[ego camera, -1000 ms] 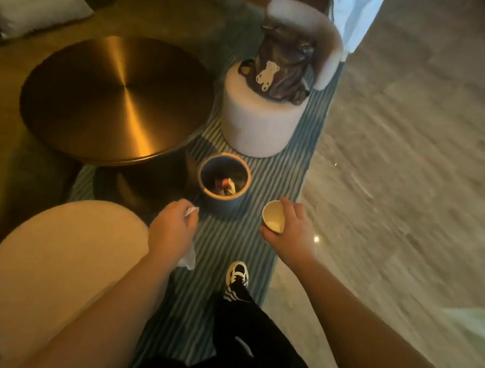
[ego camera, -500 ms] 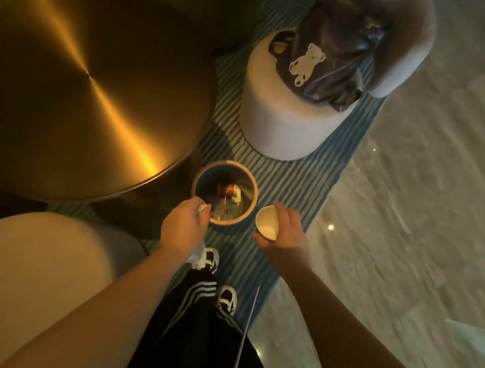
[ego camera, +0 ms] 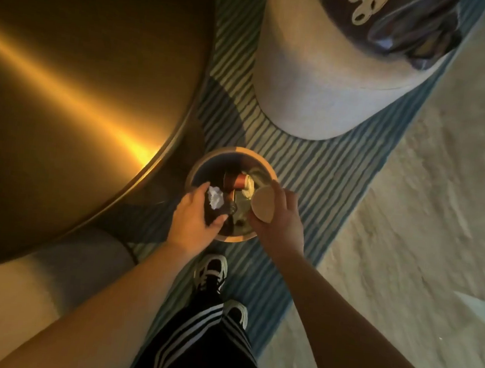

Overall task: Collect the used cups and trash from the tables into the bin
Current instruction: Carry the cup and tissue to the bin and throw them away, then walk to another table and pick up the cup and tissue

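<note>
A small round bin [ego camera: 256, 157] with a tan rim stands on the striped rug, with a reddish can [ego camera: 240, 181] and other trash inside. My left hand [ego camera: 192, 219] hovers over the bin's left side with fingers spread. A crumpled white tissue [ego camera: 215, 200] shows in the gap between its thumb and fingers, over the bin's mouth. My right hand [ego camera: 283, 221] grips a paper cup [ego camera: 263, 204], tipped over the bin's right side so that its flat bottom faces me.
A round brass table [ego camera: 83, 82] fills the left. A pale cylindrical stool [ego camera: 317, 87] carrying a brown bag with a bear print [ego camera: 396, 24] stands behind the bin. A cream pouf [ego camera: 13, 304] sits at lower left. My shoes [ego camera: 211, 272] stand on the rug [ego camera: 318, 173].
I have leaned in over the bin. My left hand moved over its opening and its fist loosened around the tissue. My right hand brought the cup over the rim and tipped it.
</note>
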The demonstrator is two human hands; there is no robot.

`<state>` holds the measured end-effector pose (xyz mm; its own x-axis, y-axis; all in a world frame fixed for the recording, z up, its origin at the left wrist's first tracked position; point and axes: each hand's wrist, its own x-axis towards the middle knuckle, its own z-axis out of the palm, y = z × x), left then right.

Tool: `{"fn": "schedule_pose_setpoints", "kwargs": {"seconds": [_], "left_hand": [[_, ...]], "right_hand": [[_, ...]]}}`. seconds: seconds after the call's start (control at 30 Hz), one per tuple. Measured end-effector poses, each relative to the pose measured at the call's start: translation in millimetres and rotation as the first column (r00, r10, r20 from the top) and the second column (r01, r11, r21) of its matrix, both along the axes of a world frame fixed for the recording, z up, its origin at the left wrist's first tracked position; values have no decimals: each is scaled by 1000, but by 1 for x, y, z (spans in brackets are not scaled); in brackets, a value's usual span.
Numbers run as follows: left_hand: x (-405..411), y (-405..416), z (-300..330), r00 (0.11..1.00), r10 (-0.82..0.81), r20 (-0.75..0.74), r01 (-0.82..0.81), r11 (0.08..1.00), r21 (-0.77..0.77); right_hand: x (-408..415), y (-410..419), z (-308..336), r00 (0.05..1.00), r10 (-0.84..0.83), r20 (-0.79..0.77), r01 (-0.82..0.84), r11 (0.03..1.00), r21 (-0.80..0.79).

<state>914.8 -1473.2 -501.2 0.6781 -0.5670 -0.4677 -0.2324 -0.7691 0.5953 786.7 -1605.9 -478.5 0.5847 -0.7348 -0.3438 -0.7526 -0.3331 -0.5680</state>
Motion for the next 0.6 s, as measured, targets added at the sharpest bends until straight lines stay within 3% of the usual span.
{"fn": "schedule_pose_setpoints", "kwargs": {"seconds": [0.07, 0.3, 0.6], "left_hand": [[5, 9, -4, 999, -36, 2, 36, 998, 55], [19, 17, 27, 995, -89, 33, 88, 996, 21], [-3, 35, 130, 968, -115, 225, 107, 993, 45]], "right_hand": [[9, 2, -12, 1000, -5, -12, 5, 1000, 6], [24, 7, -12, 995, 4, -95, 4, 996, 89], [-4, 20, 106, 993, 70, -99, -76, 995, -60]]}}
